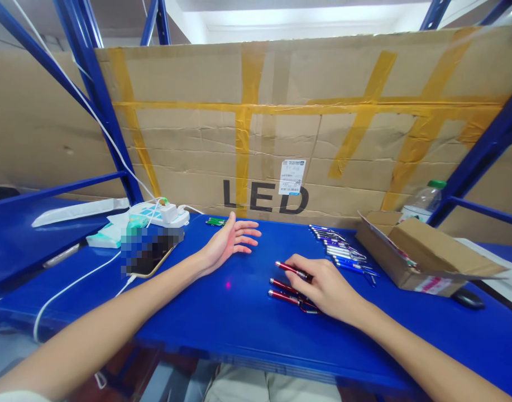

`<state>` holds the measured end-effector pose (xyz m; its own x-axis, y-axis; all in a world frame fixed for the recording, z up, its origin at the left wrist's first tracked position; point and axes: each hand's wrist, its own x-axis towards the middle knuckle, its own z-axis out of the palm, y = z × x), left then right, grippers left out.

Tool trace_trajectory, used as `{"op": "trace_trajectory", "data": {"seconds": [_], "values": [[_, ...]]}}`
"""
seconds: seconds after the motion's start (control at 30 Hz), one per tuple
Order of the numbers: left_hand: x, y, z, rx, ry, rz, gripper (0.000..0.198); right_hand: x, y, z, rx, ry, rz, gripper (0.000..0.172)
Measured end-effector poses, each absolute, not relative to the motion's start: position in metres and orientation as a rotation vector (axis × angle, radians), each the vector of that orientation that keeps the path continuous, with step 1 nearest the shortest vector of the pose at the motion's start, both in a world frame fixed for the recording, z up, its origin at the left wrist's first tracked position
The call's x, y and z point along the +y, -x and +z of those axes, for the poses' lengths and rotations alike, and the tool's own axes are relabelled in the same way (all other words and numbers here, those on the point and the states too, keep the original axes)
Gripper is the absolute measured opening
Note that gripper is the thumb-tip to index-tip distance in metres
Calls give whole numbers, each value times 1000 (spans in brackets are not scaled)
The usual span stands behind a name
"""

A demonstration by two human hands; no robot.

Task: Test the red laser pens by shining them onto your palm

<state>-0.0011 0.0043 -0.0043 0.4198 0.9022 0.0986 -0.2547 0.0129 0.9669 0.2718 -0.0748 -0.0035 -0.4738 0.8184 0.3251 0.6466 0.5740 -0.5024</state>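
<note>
My left hand (230,241) rests palm up on the blue table (239,318) with its fingers stretched out and nothing in it. My right hand (323,285) pinches a red pen-shaped pointer (292,271), tip aimed left. A small red light dot (228,285) shows on the table between my hands. Two more red pointers (287,293) lie under my right hand. A row of several blue and purple pointers (341,251) lies behind it.
An open cardboard box (423,257) sits at the right with a plastic bottle (425,201) behind it. A power strip (159,215), white cables and a phone (149,257) lie at the left. A small green item (216,221) lies by the taped cardboard wall (281,128).
</note>
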Motion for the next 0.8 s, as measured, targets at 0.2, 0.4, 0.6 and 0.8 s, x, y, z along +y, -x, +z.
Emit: {"op": "trace_trajectory", "data": {"seconds": [0.2, 0.4, 0.6, 0.8], "values": [[4, 0, -4, 694, -1238, 1018, 73, -70, -268, -10, -2134, 1330, 368, 30], [4, 1, -4, 699, -1212, 1025, 72, -74, -264, -9, -2236, 1250, 433, 32], [3, 1, -3, 706, -1230, 1029, 71, -72, -263, -8, -2207, 1245, 475, 33], [3, 2, -2, 684, -1226, 1016, 70, -71, -264, -9, -2078, 1331, 465, 35]]}}
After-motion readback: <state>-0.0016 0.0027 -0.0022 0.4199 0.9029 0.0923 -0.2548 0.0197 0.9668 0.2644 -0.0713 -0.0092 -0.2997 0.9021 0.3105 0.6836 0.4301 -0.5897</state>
